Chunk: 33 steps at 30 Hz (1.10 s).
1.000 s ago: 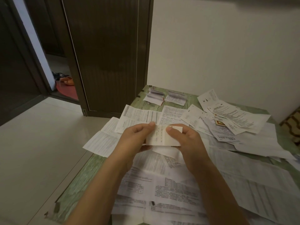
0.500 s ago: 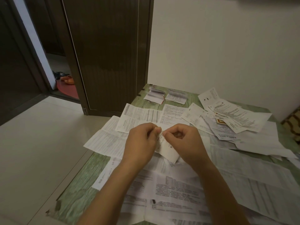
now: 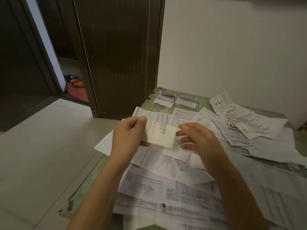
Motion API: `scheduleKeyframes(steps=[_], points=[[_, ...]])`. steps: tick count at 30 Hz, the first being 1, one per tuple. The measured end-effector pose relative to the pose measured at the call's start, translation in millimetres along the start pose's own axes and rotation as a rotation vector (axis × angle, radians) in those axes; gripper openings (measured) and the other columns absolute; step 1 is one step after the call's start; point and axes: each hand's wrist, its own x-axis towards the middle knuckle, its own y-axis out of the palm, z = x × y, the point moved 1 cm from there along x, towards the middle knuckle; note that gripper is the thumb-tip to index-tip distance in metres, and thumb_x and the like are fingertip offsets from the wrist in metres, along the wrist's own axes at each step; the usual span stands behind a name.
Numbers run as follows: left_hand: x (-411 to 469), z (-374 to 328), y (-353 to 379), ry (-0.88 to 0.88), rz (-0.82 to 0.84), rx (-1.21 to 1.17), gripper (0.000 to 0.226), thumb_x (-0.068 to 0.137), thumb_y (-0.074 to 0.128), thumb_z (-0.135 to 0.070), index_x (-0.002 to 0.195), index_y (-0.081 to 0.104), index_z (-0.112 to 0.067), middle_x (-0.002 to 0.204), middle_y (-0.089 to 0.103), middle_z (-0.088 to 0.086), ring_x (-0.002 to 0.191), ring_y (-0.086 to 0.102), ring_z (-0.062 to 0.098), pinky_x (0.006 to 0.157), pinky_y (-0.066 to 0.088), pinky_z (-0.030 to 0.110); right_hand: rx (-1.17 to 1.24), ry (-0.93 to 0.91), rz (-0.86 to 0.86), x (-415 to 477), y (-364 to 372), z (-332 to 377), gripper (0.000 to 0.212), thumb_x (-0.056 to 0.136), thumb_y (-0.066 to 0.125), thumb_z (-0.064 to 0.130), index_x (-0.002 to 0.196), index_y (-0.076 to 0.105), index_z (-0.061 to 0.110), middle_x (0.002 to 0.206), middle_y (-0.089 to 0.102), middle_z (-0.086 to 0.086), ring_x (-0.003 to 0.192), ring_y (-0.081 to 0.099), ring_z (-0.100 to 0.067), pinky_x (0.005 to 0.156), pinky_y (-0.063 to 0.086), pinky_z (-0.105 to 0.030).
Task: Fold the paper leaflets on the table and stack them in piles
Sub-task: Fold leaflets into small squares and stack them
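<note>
Right hand (image 3: 197, 140) now free above sheets (image 3: 159, 165)

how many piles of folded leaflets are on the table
2. The first pile sits at the table's far left corner, the second pile just right of it. Others may lie hidden under loose sheets.

Green table (image 3: 150, 107) — strewn leaflets (image 3: 166, 185), two folded piles (image 3: 176, 99).

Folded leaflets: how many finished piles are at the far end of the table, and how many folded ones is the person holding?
Piles: 2
Folded leaflet pinched in the left hand: 1
Total: 3
The loose sheets overlap too much to count.
</note>
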Motion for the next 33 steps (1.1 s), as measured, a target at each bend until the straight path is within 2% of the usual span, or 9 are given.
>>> scheduleKeyframes(steps=[3,9,12,16,21,25,28,30,33], points=[[-3,3,8,-0.033,0.017,-0.037,0.022,0.095,0.050,-0.021,0.077,0.063,-0.023,0.079,0.063,-0.008,0.063,0.064,0.000,0.052,0.056,0.022,-0.143,0.012,0.089,-2,17,-4,0.007,0.092,0.056,0.017,0.095,0.062,0.017,0.085,0.071,0.004,0.065,0.065,-0.007,0.062,0.052,-0.017],[10,5,8,-0.110,0.057,-0.017,0.022,0.097,0.047,-0.019,0.083,0.063,-0.023,0.081,0.063,-0.009,0.073,0.063,0.008,0.053,0.054,0.018,-0.060,0.010,-0.124,6,13,0,0.005,0.087,0.062,0.009,0.085,0.065,0.006,0.056,0.062,0.001,0.049,0.054,-0.005,0.049,0.046,-0.014],[25,7,4,-0.110,0.025,0.019,0.021,0.099,0.042,-0.015,0.105,0.062,-0.014,0.088,0.063,-0.003,0.078,0.062,0.011,0.065,0.053,0.020,0.001,0.044,-0.191,43,7,11,0.013,0.092,0.057,0.009,0.098,0.064,-0.001,0.068,0.061,-0.005,0.047,0.051,-0.004,0.049,0.046,-0.015],[34,8,8,-0.153,0.049,0.000,0.019,0.099,0.041,-0.014,0.105,0.059,-0.015,0.089,0.062,-0.003,0.080,0.060,0.008,0.074,0.050,0.022,0.325,0.277,-0.193,114,11,18,0.031,0.096,0.038,-0.005,0.125,0.049,-0.004,0.089,0.060,-0.012,0.057,0.051,-0.010,0.041,0.045,-0.014],[43,5,12,-0.167,0.117,-0.031,0.020,0.097,0.044,-0.013,0.086,0.057,-0.024,0.091,0.063,-0.004,0.083,0.060,0.010,0.070,0.049,0.019,0.342,0.345,-0.355,205,17,7,0.039,0.096,0.033,-0.005,0.133,0.043,-0.004,0.054,0.059,-0.009,0.022,0.043,-0.007,0.026,0.034,-0.014],[55,2,5,-0.201,0.107,-0.048,0.024,0.096,0.045,-0.013,0.080,0.055,-0.027,0.099,0.064,0.000,0.078,0.058,0.013,0.068,0.047,0.022,0.151,0.448,-0.454,232,21,-20,0.036,0.091,0.038,-0.006,0.125,0.049,0.001,0.069,0.050,-0.013,0.019,0.041,-0.010,0.027,0.034,-0.013],[60,5,0,-0.248,0.092,-0.108,0.023,0.096,0.044,-0.012,0.080,0.056,-0.024,0.098,0.065,0.000,0.077,0.054,0.016,0.062,0.044,0.021,0.015,0.474,-0.455,239,22,-36,0.026,0.090,0.036,-0.008,0.112,0.049,-0.003,0.060,0.047,-0.015,0.023,0.040,-0.019,0.027,0.029,-0.011],[59,3,2,-0.271,0.093,-0.135,0.020,0.096,0.044,-0.011,0.085,0.058,-0.021,0.091,0.064,-0.001,0.078,0.054,0.017,0.062,0.044,0.022,-0.055,0.499,-0.453,235,23,-32,0.014,0.093,0.034,-0.004,0.093,0.046,0.003,0.041,0.040,-0.010,0.017,0.028,-0.013,0.030,0.023,-0.007],[55,2,4,-0.301,0.120,-0.158,0.017,0.096,0.044,-0.010,0.095,0.059,-0.018,0.093,0.064,0.001,0.079,0.058,0.014,0.066,0.046,0.021,-0.235,0.453,-0.468,230,28,-28,0.006,0.091,0.046,0.002,0.088,0.051,0.002,0.051,0.051,-0.013,0.019,0.037,-0.013,0.031,0.027,-0.010]])
